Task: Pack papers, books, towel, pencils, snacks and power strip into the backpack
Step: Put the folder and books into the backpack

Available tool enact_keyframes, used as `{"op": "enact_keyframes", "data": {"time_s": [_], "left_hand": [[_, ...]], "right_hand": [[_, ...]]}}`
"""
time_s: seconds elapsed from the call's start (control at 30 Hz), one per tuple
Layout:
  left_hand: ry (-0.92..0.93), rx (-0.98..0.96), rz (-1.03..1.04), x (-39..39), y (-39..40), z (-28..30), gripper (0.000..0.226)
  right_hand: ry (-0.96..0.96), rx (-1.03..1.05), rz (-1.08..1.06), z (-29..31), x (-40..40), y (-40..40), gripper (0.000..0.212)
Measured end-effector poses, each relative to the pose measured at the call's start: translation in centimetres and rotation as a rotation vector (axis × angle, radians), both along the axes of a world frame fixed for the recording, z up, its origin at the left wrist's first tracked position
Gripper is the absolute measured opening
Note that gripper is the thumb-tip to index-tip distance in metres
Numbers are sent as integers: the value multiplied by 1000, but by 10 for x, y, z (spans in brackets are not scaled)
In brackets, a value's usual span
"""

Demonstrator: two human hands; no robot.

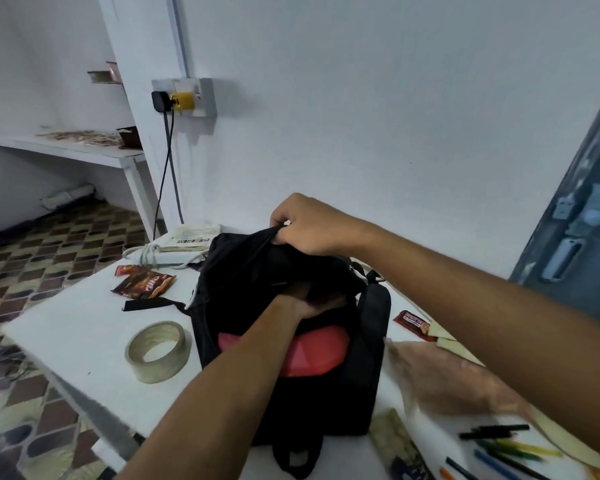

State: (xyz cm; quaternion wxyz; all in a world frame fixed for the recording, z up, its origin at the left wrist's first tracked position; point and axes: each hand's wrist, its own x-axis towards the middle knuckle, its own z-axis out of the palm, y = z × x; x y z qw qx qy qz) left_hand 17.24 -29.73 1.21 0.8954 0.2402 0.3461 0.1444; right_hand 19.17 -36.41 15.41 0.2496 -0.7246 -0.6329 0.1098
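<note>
Table (pixel 84 341), white, across the lower frame. Backpack (pixel 291 393), black with a red patch, standing at centre frame, long axis running from the near edge toward the wall, mouth at the far upper end and held open. Right hand (pixel 305 225), centre frame above the bag, fingers curled and pinching the far lip of the opening, lifting it. Left hand (pixel 302 303) reaching into the mouth just below; fingers hidden inside, so grip cannot be told.

Items apparently left to pack, all outside the bag: brown towel-like cloth (pixel 458 382) at lower right, blurred; pencils (pixel 506 448) scattered in the lower right corner, long axes roughly left to right, nearer the right arm; power strip (pixel 160 254) with coiled cord at centre left beyond the bag, under a paper bundle (pixel 191 237), nearer the left arm; snack packets (pixel 142 282) left of the bag, one snack bar (pixel 414 325) just right of it. Tape roll (pixel 158 351) left of the bag, well apart from both hands.
</note>
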Motion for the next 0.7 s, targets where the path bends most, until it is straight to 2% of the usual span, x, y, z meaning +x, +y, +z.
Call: {"op": "enact_keyframes", "data": {"time_s": [0.13, 0.2, 0.27, 0.3, 0.33, 0.37, 0.4, 0.47, 0.53, 0.6, 0.7], "left_hand": [[276, 212, -164, 1, 9, -29, 32], [468, 417, -332, -6, 2, -40, 35], [632, 752, -498, -7, -1, -44, 35], [730, 1012, -510, -7, -2, -44, 37], [840, 1281, -453, -10, -2, -45, 39], [932, 1451, -327, -16, -3, -43, 40], [986, 1541, -183, -23, -3, -43, 42], [1035, 1551, -16, -39, 3, -55, 54], [1020, 1434, -4, -49, 9, -70, 70], [956, 1309, 28, -50, 13, -79, 68], [887, 1251, 120, -43, 15, -82, 67]], "right_hand": [[9, -16, -2, -2, -3, 2, 13], [15, -20, -6, -3, -3, 2, 14], [31, -22, -18, -4, -2, 2, 15], [40, -20, -28, -3, -1, 3, 15], [52, -14, -41, -3, 0, 3, 15], [68, -9, -55, -2, 2, 3, 15], [86, -3, -66, 0, 3, 3, 15], [119, 6, -74, 2, 2, 5, 15], [131, 7, -71, 2, 0, 6, 15], [134, -2, -69, 1, -3, 6, 15], [167, 6, -73, -2, -6, 6, 16]]}}
